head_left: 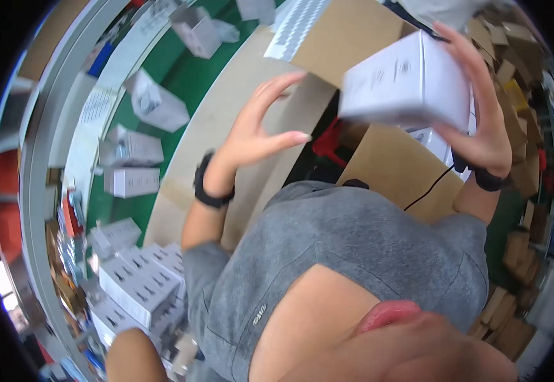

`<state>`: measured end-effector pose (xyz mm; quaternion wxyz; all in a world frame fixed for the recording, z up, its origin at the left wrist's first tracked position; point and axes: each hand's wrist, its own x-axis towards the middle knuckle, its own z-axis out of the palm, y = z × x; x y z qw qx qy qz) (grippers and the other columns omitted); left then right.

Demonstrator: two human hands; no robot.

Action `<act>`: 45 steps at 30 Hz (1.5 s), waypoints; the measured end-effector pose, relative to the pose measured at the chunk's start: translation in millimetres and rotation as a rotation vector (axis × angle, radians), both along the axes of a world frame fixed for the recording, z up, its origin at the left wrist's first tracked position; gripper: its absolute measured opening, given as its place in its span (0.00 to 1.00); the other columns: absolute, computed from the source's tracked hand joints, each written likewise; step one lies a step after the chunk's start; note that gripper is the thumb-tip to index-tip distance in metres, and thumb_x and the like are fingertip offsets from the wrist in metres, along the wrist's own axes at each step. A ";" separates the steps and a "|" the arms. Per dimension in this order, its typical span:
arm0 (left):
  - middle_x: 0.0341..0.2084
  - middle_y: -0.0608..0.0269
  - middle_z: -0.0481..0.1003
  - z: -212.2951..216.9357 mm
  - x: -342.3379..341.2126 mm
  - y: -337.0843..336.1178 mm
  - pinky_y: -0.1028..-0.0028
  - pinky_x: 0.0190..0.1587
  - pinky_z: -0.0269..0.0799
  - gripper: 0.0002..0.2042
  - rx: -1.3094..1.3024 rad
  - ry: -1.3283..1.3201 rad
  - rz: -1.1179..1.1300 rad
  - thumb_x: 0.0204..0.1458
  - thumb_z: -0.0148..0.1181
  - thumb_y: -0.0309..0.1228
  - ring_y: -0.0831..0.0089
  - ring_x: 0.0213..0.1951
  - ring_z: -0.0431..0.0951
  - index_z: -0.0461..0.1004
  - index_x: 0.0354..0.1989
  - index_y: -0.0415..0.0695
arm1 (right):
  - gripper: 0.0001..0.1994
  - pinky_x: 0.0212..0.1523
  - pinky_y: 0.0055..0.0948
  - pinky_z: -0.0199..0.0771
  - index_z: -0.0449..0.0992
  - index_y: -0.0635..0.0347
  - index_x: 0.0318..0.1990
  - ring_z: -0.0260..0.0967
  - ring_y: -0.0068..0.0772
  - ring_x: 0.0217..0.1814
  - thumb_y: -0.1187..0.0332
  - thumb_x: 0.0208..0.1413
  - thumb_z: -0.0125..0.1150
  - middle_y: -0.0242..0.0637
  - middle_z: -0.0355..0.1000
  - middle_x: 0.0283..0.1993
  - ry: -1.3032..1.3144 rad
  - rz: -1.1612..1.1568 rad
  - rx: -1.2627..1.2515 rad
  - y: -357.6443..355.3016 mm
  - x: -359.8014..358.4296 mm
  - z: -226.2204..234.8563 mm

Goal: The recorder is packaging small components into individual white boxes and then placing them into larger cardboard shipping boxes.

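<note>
Box [399, 83] at upper right is pinched by the right grip [488, 124] alone, left grip [249, 137] spread, so could be dropped.

White box [379, 83], brown carton [350, 35], green surface [186, 83]

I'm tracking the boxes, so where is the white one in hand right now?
In the head view, the white box is at upper right, gripped by the right hand, beside brown cardboard and right of the open left hand.
</note>
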<state>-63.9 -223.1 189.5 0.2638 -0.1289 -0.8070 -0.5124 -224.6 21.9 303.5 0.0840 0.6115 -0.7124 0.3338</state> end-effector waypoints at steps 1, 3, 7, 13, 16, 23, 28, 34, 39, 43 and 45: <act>0.46 0.57 0.67 4.7 -6.4 -2.8 0.68 0.47 0.64 0.34 0.034 -0.025 -0.160 0.35 0.64 0.37 0.65 0.47 0.66 0.60 0.53 0.41 | 0.36 0.58 0.35 0.50 0.55 0.56 0.57 0.51 0.44 0.61 0.77 0.33 0.56 0.48 0.53 0.60 -0.055 0.314 0.019 -13.2 9.7 -4.5; 0.48 0.56 0.65 5.1 -12.3 -7.7 0.68 0.49 0.63 0.38 0.078 -0.045 -0.294 0.33 0.66 0.40 0.65 0.49 0.65 0.57 0.55 0.41 | 0.36 0.60 0.36 0.48 0.54 0.58 0.58 0.49 0.45 0.63 0.78 0.34 0.55 0.48 0.53 0.60 -0.114 0.654 0.043 -36.5 25.5 -11.7; 0.50 0.55 0.63 2.1 8.9 -11.3 0.66 0.53 0.58 0.41 0.392 -0.614 -0.816 0.30 0.67 0.43 0.66 0.52 0.62 0.56 0.56 0.42 | 0.35 0.60 0.37 0.46 0.55 0.60 0.58 0.49 0.45 0.63 0.76 0.35 0.55 0.49 0.54 0.59 -0.038 0.878 0.184 -70.4 43.6 -24.8; 0.40 0.56 0.66 4.2 50.2 4.4 0.65 0.47 0.57 0.36 -0.438 -0.055 0.323 0.30 0.65 0.41 0.63 0.45 0.65 0.60 0.51 0.43 | 0.24 0.57 0.34 0.53 0.60 0.60 0.55 0.51 0.39 0.62 0.75 0.45 0.52 0.44 0.55 0.58 -0.579 0.411 0.219 -78.7 27.6 -59.4; 0.37 0.56 0.66 1.7 51.5 6.7 0.66 0.44 0.57 0.34 -0.738 0.063 0.510 0.30 0.64 0.40 0.62 0.41 0.66 0.61 0.49 0.43 | 0.23 0.54 0.32 0.59 0.61 0.61 0.54 0.53 0.36 0.60 0.75 0.47 0.51 0.41 0.58 0.55 -0.535 0.364 0.283 -85.6 45.3 -74.9; 0.35 0.56 0.66 10.7 52.5 17.4 0.66 0.41 0.57 0.31 -0.835 0.062 0.524 0.32 0.63 0.40 0.61 0.38 0.66 0.62 0.48 0.43 | 0.21 0.47 0.27 0.67 0.62 0.62 0.52 0.59 0.32 0.55 0.74 0.48 0.52 0.38 0.61 0.50 -0.566 0.393 0.331 -86.7 44.0 -71.1; 0.34 0.56 0.66 21.9 50.0 22.2 0.66 0.40 0.57 0.31 -0.877 0.064 0.522 0.32 0.63 0.40 0.62 0.37 0.66 0.62 0.48 0.43 | 0.20 0.48 0.27 0.68 0.63 0.64 0.52 0.62 0.31 0.52 0.73 0.49 0.53 0.38 0.62 0.50 -0.534 0.358 0.364 -85.7 44.3 -68.5; 0.32 0.56 0.66 25.1 49.3 23.6 0.67 0.39 0.56 0.31 -0.831 0.025 0.515 0.32 0.63 0.41 0.62 0.36 0.66 0.62 0.48 0.43 | 0.20 0.50 0.26 0.66 0.64 0.65 0.51 0.63 0.30 0.51 0.72 0.49 0.54 0.38 0.63 0.49 -0.705 0.442 0.424 -91.1 20.4 -72.7; 0.32 0.56 0.66 21.7 44.7 25.4 0.67 0.39 0.56 0.31 -0.867 0.036 0.522 0.32 0.63 0.41 0.63 0.36 0.66 0.62 0.48 0.44 | 0.19 0.51 0.26 0.65 0.66 0.64 0.50 0.63 0.30 0.51 0.72 0.49 0.55 0.38 0.64 0.49 -0.690 0.436 0.458 -91.6 17.5 -74.3; 0.32 0.57 0.66 24.1 49.2 28.1 0.67 0.38 0.56 0.31 -0.849 0.000 0.524 0.32 0.63 0.40 0.63 0.36 0.66 0.62 0.48 0.44 | 0.19 0.51 0.26 0.65 0.66 0.64 0.50 0.63 0.30 0.51 0.71 0.49 0.55 0.39 0.64 0.50 -0.685 0.481 0.476 -91.3 14.2 -76.3; 0.32 0.56 0.66 24.4 51.4 29.8 0.67 0.38 0.56 0.31 -0.841 -0.019 0.510 0.32 0.63 0.40 0.62 0.36 0.66 0.62 0.48 0.43 | 0.19 0.51 0.26 0.65 0.66 0.64 0.50 0.63 0.31 0.51 0.71 0.49 0.54 0.39 0.64 0.50 -0.688 0.504 0.483 -89.6 14.0 -78.5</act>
